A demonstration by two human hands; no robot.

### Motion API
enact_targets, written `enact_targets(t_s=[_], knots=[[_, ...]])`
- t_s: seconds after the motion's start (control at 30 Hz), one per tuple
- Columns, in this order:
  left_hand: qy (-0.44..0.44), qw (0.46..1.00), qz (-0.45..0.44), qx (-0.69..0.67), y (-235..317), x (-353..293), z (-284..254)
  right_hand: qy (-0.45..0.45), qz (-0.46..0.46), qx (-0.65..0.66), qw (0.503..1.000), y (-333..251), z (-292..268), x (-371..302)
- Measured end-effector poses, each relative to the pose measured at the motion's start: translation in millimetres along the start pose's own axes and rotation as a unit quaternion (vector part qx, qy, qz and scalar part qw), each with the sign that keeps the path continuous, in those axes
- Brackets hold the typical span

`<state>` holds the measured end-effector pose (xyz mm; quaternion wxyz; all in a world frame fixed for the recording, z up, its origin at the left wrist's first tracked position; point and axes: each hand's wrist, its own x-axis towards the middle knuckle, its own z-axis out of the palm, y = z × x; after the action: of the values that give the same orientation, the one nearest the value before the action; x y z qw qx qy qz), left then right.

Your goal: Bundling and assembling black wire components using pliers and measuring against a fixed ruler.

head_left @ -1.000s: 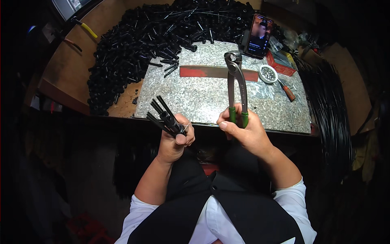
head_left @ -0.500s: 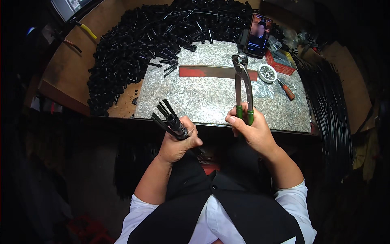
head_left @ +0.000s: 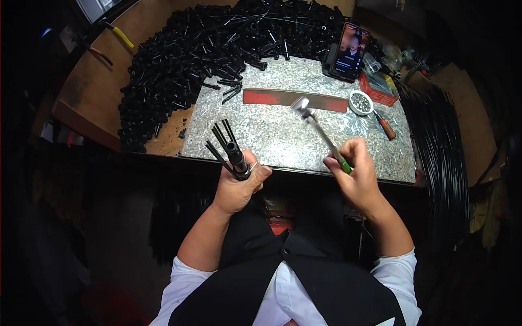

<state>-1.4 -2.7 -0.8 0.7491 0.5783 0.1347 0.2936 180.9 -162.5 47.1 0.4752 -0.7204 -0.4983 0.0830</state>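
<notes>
My left hand (head_left: 237, 189) is closed round a black tube with thin black rods (head_left: 236, 156) fanning out beside it, held upright in front of the table edge. A thin pale wire end shows by the thumb. My right hand (head_left: 359, 174) grips a pair of green-handled pliers (head_left: 324, 136), turned edge-on with the metal head pointing up and left over the stone slab. The head of the pliers stands apart from the tube. Behind them a flat red and brown strip (head_left: 293, 99) lies across the grey speckled slab (head_left: 261, 136).
A large heap of black tubular parts (head_left: 179, 70) covers the back left. At the right are a phone (head_left: 348, 51), a white bowl of small metal pieces (head_left: 360, 102), an orange-handled screwdriver (head_left: 387, 129), a red box (head_left: 378, 89) and a bundle of long black rods (head_left: 443, 163).
My right hand has shifted right and turned the pliers from upright and face-on to tilted left and edge-on. The tube bundle in my left hand now stands more upright.
</notes>
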Motion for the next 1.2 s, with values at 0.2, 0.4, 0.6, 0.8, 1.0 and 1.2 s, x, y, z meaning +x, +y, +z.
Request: enact_targets(t_s=[0.2, 0.4, 0.6, 0.8, 1.0, 1.2], knots=[[-0.030, 0.999, 0.011, -0.008, -0.9, 0.9, -4.2, 0.081, -0.266, -0.359, 0.891, -6.5, -18.1, 4.3], [-0.031, 0.998, 0.018, 0.051, 5.0, 1.7, 2.5, 0.116, -0.329, -0.463, 0.815, -15.1, -18.7, 5.6], [-0.022, 0.996, 0.019, 0.087, 3.5, 0.8, 5.2, 0.106, -0.356, -0.441, 0.817, -11.2, -19.1, 5.7], [-0.013, 0.995, 0.009, 0.101, 2.2, 2.0, 6.1, 0.085, -0.364, -0.455, 0.809, -7.5, -26.6, -0.1], [-0.004, 0.997, -0.015, 0.069, -1.0, 0.5, 6.7, 0.046, -0.375, -0.452, 0.808, -10.4, -33.5, -1.5], [-0.008, 0.999, -0.021, 0.049, 4.6, -6.8, 7.2, -0.107, -0.244, -0.368, 0.891, -22.9, -43.1, -23.3]])
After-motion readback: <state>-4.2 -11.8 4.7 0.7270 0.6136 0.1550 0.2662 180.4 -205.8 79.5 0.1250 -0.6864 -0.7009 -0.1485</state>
